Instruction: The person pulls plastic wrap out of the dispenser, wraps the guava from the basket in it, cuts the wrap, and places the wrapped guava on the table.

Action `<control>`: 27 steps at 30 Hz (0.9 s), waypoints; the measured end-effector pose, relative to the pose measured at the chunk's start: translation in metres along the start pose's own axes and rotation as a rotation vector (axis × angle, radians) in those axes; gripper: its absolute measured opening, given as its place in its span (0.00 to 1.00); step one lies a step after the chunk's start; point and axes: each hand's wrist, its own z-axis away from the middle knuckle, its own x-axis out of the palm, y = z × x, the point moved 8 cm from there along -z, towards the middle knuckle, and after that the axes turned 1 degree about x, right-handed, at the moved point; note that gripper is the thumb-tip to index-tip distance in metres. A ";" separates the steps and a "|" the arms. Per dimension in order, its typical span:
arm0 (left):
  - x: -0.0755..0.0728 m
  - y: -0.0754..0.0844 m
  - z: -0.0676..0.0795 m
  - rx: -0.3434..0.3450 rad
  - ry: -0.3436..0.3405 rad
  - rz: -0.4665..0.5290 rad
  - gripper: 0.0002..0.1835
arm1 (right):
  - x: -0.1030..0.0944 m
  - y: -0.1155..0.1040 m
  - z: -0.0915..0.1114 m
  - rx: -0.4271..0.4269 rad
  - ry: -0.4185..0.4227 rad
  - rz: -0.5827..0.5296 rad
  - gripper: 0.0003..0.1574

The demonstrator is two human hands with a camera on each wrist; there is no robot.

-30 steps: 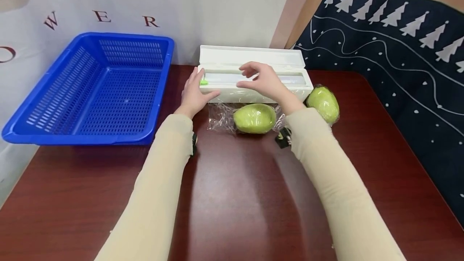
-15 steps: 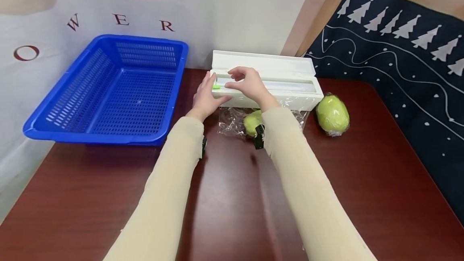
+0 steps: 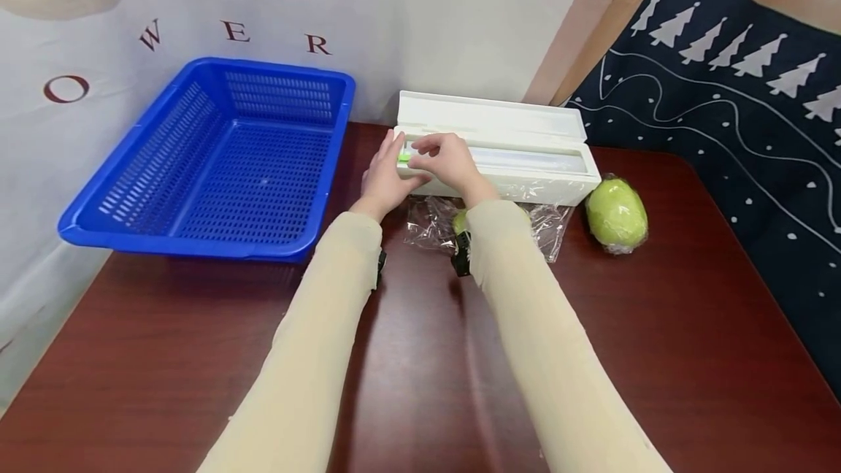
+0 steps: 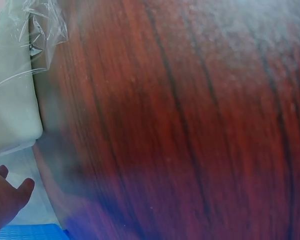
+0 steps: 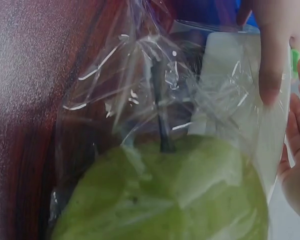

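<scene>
A white cling film dispenser (image 3: pixel 545 185) with its lid raised stands at the back of the table, the roll showing inside. My left hand (image 3: pixel 382 175) rests on its left end, thumb across the front and fingers fairly straight along the end. Beside the green slide cutter (image 3: pixel 404 158), my right hand (image 3: pixel 450 164) has bent fingers, with a gap between thumb and forefinger. Clear film (image 3: pixel 427 223) hangs down the dispenser's front and lies around a green pear-like fruit (image 5: pixel 170 195) with a dark stem. My right sleeve hides most of that fruit in the head view.
A second green fruit (image 3: pixel 616 214), wrapped in film, sits right of the dispenser. A large blue plastic basket (image 3: pixel 184 245) stands at the left on the brown table (image 3: pixel 407 356). Behind the dispenser rises a white printed cloth (image 3: pixel 420 20), and a dark tree-patterned cloth (image 3: pixel 696 122) borders the right.
My right hand has moved left along the dispenser to the green slide cutter, its sleeve now covering much of the front fruit. The left hand stays at the left end. The head view has shifted.
</scene>
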 end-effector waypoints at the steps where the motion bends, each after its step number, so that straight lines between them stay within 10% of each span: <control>1: 0.000 0.000 0.000 0.000 0.001 -0.001 0.50 | 0.001 0.000 0.000 -0.002 -0.008 0.021 0.21; 27: 0.000 0.001 0.000 0.002 0.004 -0.060 0.48 | 0.002 -0.004 -0.004 -0.035 -0.096 0.135 0.10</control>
